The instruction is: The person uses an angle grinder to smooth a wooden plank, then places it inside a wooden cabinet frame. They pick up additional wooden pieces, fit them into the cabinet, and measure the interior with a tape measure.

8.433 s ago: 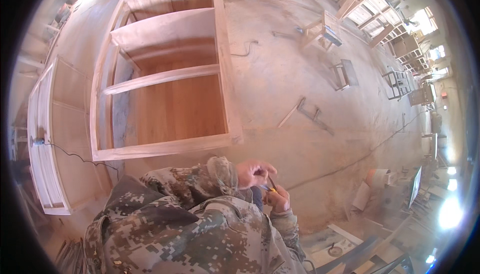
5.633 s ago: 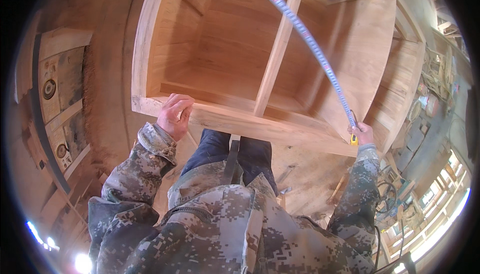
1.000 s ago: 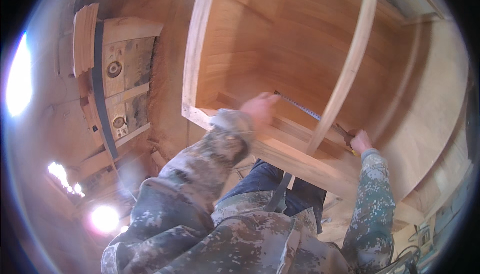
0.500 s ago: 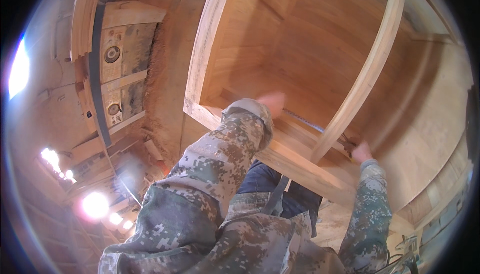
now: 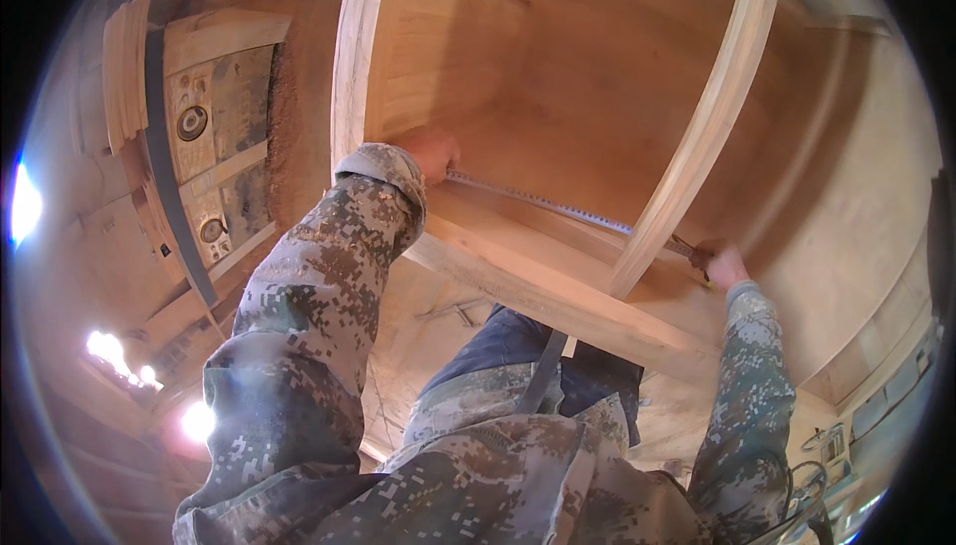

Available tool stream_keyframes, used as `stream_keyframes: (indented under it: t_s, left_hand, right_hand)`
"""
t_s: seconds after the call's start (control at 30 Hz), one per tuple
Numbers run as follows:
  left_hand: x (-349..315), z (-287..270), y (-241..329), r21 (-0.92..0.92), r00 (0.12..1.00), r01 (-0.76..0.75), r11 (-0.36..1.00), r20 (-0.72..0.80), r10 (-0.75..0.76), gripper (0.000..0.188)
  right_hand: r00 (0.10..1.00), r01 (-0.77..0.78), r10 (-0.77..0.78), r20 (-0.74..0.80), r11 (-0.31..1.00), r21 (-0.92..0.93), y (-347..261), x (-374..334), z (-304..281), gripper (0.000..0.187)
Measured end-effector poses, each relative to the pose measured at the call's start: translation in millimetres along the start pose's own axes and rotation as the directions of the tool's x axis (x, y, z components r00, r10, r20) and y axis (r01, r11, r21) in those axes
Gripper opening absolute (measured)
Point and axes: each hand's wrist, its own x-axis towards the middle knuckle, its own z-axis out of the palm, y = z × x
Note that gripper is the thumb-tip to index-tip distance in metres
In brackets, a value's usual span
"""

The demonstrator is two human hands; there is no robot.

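A pale tape measure (image 5: 558, 208) is stretched along the inside of a wooden cabinet frame, just behind its front rail (image 5: 538, 290). My left hand (image 5: 430, 150) is closed at the tape's left end, by the corner near the left upright (image 5: 358, 52); its fingertips are partly hidden. On the other side of the middle upright (image 5: 705, 132), my right hand (image 5: 719, 262) is closed round the other end of the tape. A dark and yellow bit shows at its fingers, but the tape's case is mostly covered. The middle upright crosses in front of the tape.
Plywood panels (image 5: 617, 77) line the inside of the cabinet. On the left stands a bench-like wooden piece with round dials (image 5: 192, 124), beside stacked boards (image 5: 125, 72). Sawdust (image 5: 283, 117) lies along it. Cables (image 5: 822, 475) hang at the lower right.
My left hand has moved left along the front rail to the frame's left corner, and more tape is drawn out. My right hand stays by the middle upright. The view has shifted slightly.
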Motion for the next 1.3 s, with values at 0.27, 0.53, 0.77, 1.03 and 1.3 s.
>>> stream_keyframes:
  t_s: [0.27, 0.53, 0.77, 1.03, 1.3]
  left_hand:
    - [17, 12, -18, 0.09, 0.992, 0.114, 0.989, -0.063, -0.109, 0.017]
    - [28, 23, -43, 0.185, 0.986, 0.11, 0.977, -0.141, -0.084, 0.015]
    - [13, 10, -28, 0.201, 0.948, 0.287, 0.937, -0.2, -0.248, 0.014]
    - [3, 6, -23, 0.244, 0.964, 0.256, 0.935, -0.13, -0.23, 0.015]
    - [5, 14, -31, 0.32, 0.972, 0.232, 0.918, -0.108, -0.208, 0.016]
  right_hand:
    - [0.996, 0.056, -0.054, 0.078, 0.998, -0.028, -51, 7, -14, 0.021]
    - [0.985, -0.146, 0.149, 0.091, 0.989, -0.034, -75, 12, -18, 0.019]
    - [0.979, -0.141, 0.149, 0.137, 0.988, -0.068, -110, 16, -20, 0.02]
    - [0.987, -0.105, 0.115, 0.116, 0.991, -0.084, -128, 14, -16, 0.02]
    - [0.969, -0.175, 0.175, 0.171, 0.984, -0.019, -133, 20, -10, 0.02]
